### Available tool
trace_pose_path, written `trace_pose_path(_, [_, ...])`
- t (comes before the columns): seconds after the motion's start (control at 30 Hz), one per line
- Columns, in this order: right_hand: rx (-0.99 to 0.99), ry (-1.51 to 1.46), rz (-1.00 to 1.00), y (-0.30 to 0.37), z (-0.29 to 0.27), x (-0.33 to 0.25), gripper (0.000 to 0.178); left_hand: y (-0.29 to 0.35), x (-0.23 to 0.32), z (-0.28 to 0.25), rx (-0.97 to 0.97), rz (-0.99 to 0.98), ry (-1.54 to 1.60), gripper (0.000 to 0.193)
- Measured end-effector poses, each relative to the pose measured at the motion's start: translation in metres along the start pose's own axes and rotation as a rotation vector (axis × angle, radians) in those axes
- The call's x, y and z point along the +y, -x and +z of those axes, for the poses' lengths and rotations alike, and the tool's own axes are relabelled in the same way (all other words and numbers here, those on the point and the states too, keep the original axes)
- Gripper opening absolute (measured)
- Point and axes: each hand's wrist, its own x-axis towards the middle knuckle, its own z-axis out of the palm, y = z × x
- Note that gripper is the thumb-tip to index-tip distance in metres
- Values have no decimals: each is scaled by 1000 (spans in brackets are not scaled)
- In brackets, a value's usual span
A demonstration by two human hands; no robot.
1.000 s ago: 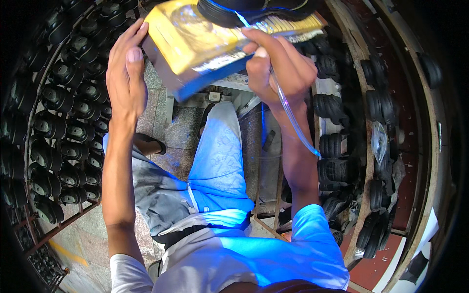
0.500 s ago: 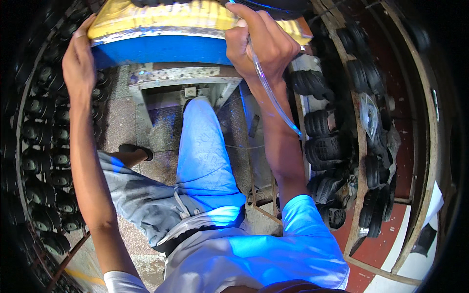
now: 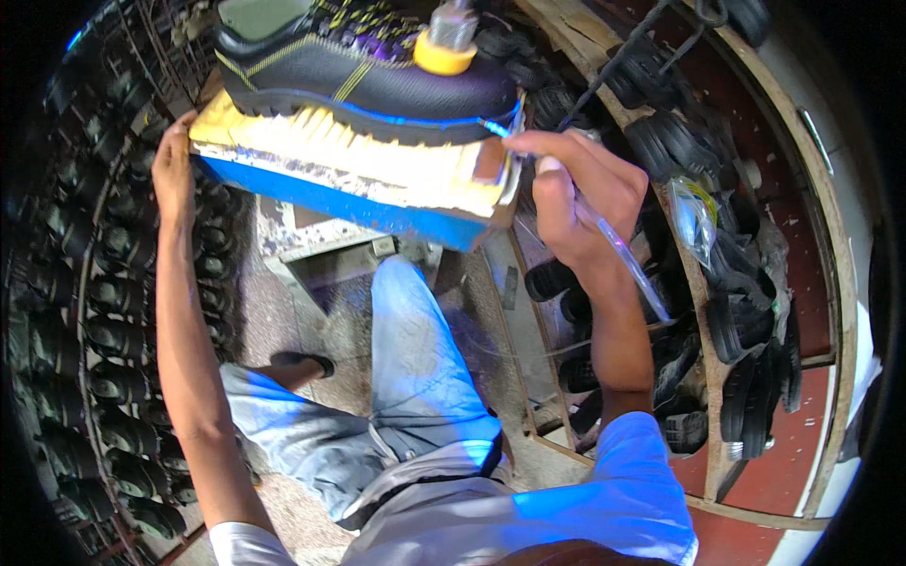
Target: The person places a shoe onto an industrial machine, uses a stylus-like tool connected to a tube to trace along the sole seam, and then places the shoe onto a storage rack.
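Observation:
A black safety shoe (image 3: 377,85) with yellow stitching and patterned laces lies on a yellow-topped stand (image 3: 349,160) with a blue side. Above the toe, a clamp with a yellow ring (image 3: 444,57) presses down or hovers close; contact is hard to tell. My left hand (image 3: 175,174) rests its fingers on the stand's left end. Pinched in my right hand (image 3: 585,193) is a slim clear stick (image 3: 628,259), like a pen or fine brush. Its blue-lit tip is at the edge of the sole near the toe, touching or almost so.
Racks of dark shoes (image 3: 123,335) fill the left side. To the right, a wooden-framed rack (image 3: 703,358) carries more black shoes and a clear plastic bag (image 3: 694,222). Below the stand is a pale metal frame (image 3: 307,241), close to my knee. A dark cable (image 3: 618,57) hangs at upper right.
The view has shifted so that the shoe and clamp now show. The stand now appears slanted, its right end lower. My right hand has moved right with the stick; my left stays at the stand's end.

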Motion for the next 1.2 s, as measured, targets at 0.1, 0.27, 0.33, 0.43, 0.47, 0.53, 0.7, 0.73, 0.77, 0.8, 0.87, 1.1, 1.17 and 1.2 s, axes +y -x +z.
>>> trace_pose_path(0.1, [-1,-77,-32,-2,-8,-7,18,-29,-21,12,-20,1,88,44])
trace_pose_path(0.27, [-16,-11,58,-2,-25,-26,14,-54,-26,46,1,-27,160,35])
trace_pose_path(0.33, [-2,-39,66,-2,-26,-22,13,-64,-28,48,-24,-17,91,34])
trace_pose_path(0.43, [13,-118,38,-5,-38,-27,12,-74,-43,34,-3,-24,112,33])
trace_pose_path(0.47, [33,-189,27,-6,-44,-29,13,-74,-44,27,23,37,145,33])
trace_pose_path(0.53, [-26,-269,86,1,-63,-27,21,-49,-21,42,7,-46,100,34])
trace_pose_path(0.7, [-57,-829,460,14,-29,-42,41,33,21,16,306,69,81,32])
trace_pose_path(0.73, [-73,-878,482,16,-16,-43,41,60,38,20,360,26,124,32])
trace_pose_path(0.77, [-82,-934,500,18,-1,-42,41,90,53,20,384,61,36,33])
trace_pose_path(0.8, [-32,-908,411,25,24,-33,40,119,68,20,376,5,36,33])
trace_pose_path(0.87, [54,-745,357,25,64,-31,30,183,116,24,262,-71,-9,33])
trace_pose_path(1.1, [-219,-198,473,-16,85,-46,79,120,184,36,-97,518,-403,59])
trace_pose_path(1.17, [-353,-24,611,-31,76,-46,86,67,202,53,-116,680,-622,74])
trace_pose_path(1.2, [-296,-99,627,-33,86,-24,93,39,211,63,-289,537,-555,80])
